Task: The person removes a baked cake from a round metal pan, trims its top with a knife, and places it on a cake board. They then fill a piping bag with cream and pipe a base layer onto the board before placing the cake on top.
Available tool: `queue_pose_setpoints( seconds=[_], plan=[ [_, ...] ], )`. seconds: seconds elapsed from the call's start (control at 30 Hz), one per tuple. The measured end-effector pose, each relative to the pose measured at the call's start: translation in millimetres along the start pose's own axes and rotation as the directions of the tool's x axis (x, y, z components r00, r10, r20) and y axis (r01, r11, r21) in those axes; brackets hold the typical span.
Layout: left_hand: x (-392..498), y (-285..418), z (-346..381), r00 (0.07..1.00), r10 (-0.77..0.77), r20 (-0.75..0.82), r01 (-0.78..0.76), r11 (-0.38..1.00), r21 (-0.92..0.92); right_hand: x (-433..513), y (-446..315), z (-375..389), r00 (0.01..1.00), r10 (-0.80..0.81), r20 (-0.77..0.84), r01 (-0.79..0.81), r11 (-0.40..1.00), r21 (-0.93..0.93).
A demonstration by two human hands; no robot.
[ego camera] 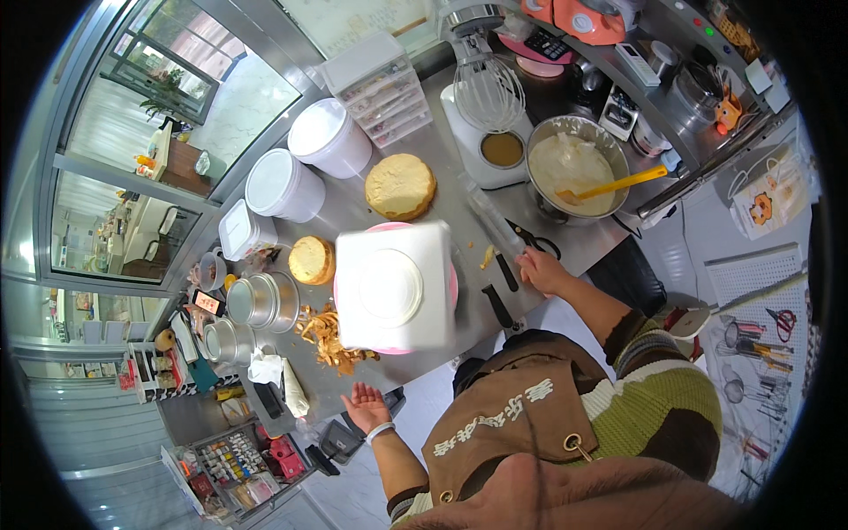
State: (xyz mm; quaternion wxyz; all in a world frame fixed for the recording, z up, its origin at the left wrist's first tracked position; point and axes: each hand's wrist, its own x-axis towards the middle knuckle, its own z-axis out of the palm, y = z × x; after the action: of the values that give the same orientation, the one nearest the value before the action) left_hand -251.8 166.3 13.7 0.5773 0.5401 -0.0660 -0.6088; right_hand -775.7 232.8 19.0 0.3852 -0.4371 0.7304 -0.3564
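Observation:
My left hand [368, 407] is held palm up near the front edge of the steel table, fingers apart and nothing in it. Beside it lies a heap of brown cake trimmings [331, 341]. My right hand [543, 270] has curled fingers at the near end of a long clear plastic strip [491, 215]; whether it grips the strip is unclear. Between my hands, a blurred white square slab [430, 258] with a round white ring [391, 288] on top rests over a pink turntable [381, 226]. Two black-handled tools [507, 271] lie left of my right hand.
Behind the slab are a large sponge cake [400, 185] and a small one [311, 260]. White buckets [330, 136] line the window. A mixing bowl [626, 156] holds cream and a yellow-handled spatula [623, 181]. Cake tins [248, 301], a piping bag [294, 391] and scissors [542, 244] lie around.

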Motion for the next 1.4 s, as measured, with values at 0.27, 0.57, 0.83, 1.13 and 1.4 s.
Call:
queue_pose_setpoints(
  seconds=[0.27, 0.57, 0.83, 1.13, 1.4],
  plan=[
    [-87, -20, 145, 0.628, 0.109, 0.771, -0.614, 0.678, 0.404, -56, -109, 24, 0.855, -0.11, 0.507, -0.245, 0.776, 0.581],
    [-99, 41, 162, 0.278, -0.359, 0.891, -0.423, 0.787, 0.449, -84, -198, 102, 0.507, -0.277, 0.816, 0.161, 0.961, 0.227],
    [43, 244, 47, 0.701, 0.566, 0.434, -0.412, 0.818, -0.4, -89, -180, 103, 0.632, -0.184, 0.753, 0.219, 0.974, 0.055],
    [94, 24, 57, 0.823, -0.241, 0.515, 0.368, 0.916, -0.159, -85, -193, 102, 0.842, -0.26, 0.472, 0.083, 0.928, 0.364],
    [17, 32, 43, 0.795, 0.417, 0.442, -0.566, 0.772, 0.29, -73, -227, 136, 0.729, -0.281, 0.624, 0.051, 0.931, 0.361]
  ],
)
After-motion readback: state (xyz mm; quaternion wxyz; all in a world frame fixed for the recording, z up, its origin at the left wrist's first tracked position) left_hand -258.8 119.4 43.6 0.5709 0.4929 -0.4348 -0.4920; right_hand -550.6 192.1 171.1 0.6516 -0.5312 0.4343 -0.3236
